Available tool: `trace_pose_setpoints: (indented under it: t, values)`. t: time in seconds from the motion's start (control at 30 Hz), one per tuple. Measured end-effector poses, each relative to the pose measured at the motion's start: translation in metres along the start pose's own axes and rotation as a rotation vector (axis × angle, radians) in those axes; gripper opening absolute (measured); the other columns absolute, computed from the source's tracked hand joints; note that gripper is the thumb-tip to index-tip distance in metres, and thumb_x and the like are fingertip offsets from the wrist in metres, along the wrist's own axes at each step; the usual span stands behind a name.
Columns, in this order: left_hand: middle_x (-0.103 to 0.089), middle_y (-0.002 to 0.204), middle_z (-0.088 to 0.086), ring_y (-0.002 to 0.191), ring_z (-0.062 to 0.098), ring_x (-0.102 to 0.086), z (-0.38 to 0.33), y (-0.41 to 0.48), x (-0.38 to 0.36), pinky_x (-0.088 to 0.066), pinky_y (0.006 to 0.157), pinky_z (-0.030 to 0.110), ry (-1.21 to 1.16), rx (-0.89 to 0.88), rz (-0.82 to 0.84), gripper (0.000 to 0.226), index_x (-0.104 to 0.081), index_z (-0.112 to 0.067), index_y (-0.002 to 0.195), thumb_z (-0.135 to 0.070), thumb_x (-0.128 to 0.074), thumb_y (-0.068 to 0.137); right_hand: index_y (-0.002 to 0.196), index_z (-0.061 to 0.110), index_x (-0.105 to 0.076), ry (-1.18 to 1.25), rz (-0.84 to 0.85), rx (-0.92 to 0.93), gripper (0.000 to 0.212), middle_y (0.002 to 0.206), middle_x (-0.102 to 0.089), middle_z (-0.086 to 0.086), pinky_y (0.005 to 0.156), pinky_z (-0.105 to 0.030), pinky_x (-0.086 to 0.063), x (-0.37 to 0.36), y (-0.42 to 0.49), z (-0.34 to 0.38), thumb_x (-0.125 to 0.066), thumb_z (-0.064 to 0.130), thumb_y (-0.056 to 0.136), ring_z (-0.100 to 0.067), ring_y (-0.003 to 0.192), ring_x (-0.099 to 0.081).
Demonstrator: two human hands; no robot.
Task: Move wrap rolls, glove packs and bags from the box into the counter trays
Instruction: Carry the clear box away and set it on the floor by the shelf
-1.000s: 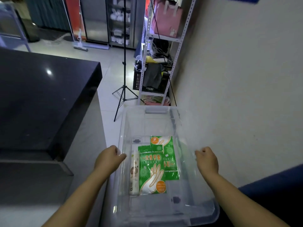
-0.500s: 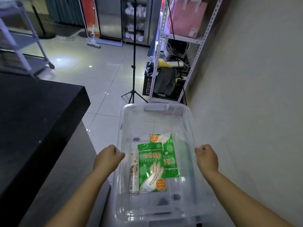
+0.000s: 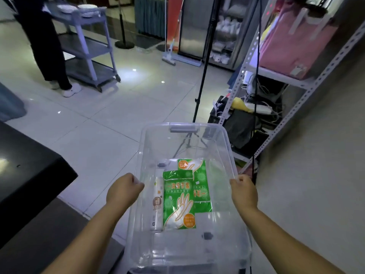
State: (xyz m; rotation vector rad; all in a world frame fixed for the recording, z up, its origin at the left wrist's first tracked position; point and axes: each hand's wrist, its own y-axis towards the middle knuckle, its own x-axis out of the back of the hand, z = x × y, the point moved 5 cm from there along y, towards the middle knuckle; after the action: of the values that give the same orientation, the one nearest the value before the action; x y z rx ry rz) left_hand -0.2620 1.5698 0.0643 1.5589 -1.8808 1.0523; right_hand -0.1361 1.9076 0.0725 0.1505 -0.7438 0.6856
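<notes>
I carry a clear plastic box (image 3: 183,128) in front of me. My left hand (image 3: 122,191) grips its left rim and my right hand (image 3: 244,191) grips its right rim. On the box floor lies a green glove pack (image 3: 178,202) on top of a second green glove pack (image 3: 199,175). A white wrap roll (image 3: 158,206) lies along the left side of the packs. No counter trays are in view.
A black counter (image 3: 29,175) juts in at the left. A tripod stand (image 3: 203,72) rises beyond the box, with a metal shelf rack (image 3: 276,80) against the right wall. A grey cart (image 3: 88,42) and a person's legs (image 3: 49,52) are at the far left.
The box, still held by both hands, has moved away from the counter, and the view has swung left. More open floor, the cart and a standing person have come into view.
</notes>
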Motion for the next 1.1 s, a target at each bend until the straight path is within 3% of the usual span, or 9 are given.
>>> trace_pose_setpoints:
  t: [0.13, 0.23, 0.4, 0.53, 0.67, 0.87, 1.1]
  values:
    - [-0.054, 0.064, -0.001, 0.059, 0.018, -0.049, -0.023, 0.052, 0.006, -0.032, 0.051, 0.025, -0.024, 0.093, -0.1, 0.014, -0.046, -0.016, 0.064, -0.016, -0.053, 0.077, 0.083, 0.01, -0.054, -0.038, 0.043, 0.031, 0.011, 0.074, -0.058, -0.007, 0.058, -0.032, -0.038, -0.028, 0.06, 0.035, -0.053, 0.02, 0.086, -0.027, 0.068, -0.055]
    - [-0.057, 0.068, 0.002, 0.063, 0.022, -0.052, -0.042, 0.108, 0.012, -0.032, 0.051, 0.024, -0.031, 0.127, -0.133, 0.009, -0.049, -0.014, 0.067, -0.015, -0.052, 0.076, 0.08, 0.01, -0.053, -0.064, 0.043, 0.032, 0.012, 0.07, -0.057, -0.006, 0.052, -0.03, -0.031, -0.053, 0.107, 0.062, -0.051, 0.02, 0.086, -0.024, 0.061, -0.05]
    - [-0.058, 0.079, 0.003, 0.074, 0.025, -0.055, -0.071, 0.21, 0.025, -0.034, 0.057, 0.025, -0.024, 0.181, -0.098, 0.003, -0.054, -0.013, 0.078, -0.014, -0.052, 0.078, 0.073, 0.01, -0.047, -0.017, 0.022, 0.002, 0.014, 0.065, -0.051, -0.004, 0.057, -0.033, -0.033, -0.096, 0.176, 0.106, -0.05, 0.016, 0.086, -0.027, 0.06, -0.047]
    - [-0.062, 0.087, 0.007, 0.081, 0.03, -0.06, -0.084, 0.284, 0.042, -0.038, 0.063, 0.025, -0.031, 0.183, -0.063, 0.003, -0.055, -0.012, 0.08, -0.015, -0.054, 0.079, 0.066, 0.013, -0.044, 0.013, -0.004, -0.003, 0.018, 0.061, -0.049, -0.004, 0.05, -0.032, -0.03, -0.131, 0.227, 0.151, -0.05, 0.014, 0.082, -0.022, 0.053, -0.043]
    - [-0.064, 0.086, 0.009, 0.08, 0.029, -0.061, -0.081, 0.338, 0.056, -0.037, 0.06, 0.025, -0.057, 0.214, -0.048, 0.003, -0.056, -0.011, 0.077, -0.014, -0.055, 0.078, 0.065, 0.014, -0.043, 0.013, -0.014, 0.015, 0.019, 0.058, -0.048, -0.002, 0.047, -0.029, -0.028, -0.165, 0.267, 0.19, -0.052, 0.016, 0.082, -0.02, 0.05, -0.041]
    - [-0.062, 0.077, 0.008, 0.071, 0.028, -0.057, -0.05, 0.404, 0.075, -0.034, 0.055, 0.024, -0.129, 0.327, -0.102, 0.006, -0.056, -0.01, 0.072, -0.014, -0.057, 0.077, 0.079, 0.01, -0.053, -0.033, 0.09, 0.12, 0.008, 0.067, -0.053, -0.003, 0.051, -0.032, -0.031, -0.239, 0.326, 0.258, -0.055, 0.016, 0.084, -0.023, 0.06, -0.047]
    - [-0.06, 0.074, 0.005, 0.065, 0.024, -0.054, -0.036, 0.486, 0.117, -0.034, 0.053, 0.023, -0.113, 0.433, -0.224, 0.009, -0.056, -0.013, 0.073, -0.019, -0.059, 0.078, 0.08, 0.011, -0.053, 0.027, 0.284, 0.168, 0.012, 0.069, -0.057, -0.003, 0.057, -0.033, -0.038, -0.346, 0.402, 0.328, -0.054, 0.021, 0.086, -0.026, 0.065, -0.052]
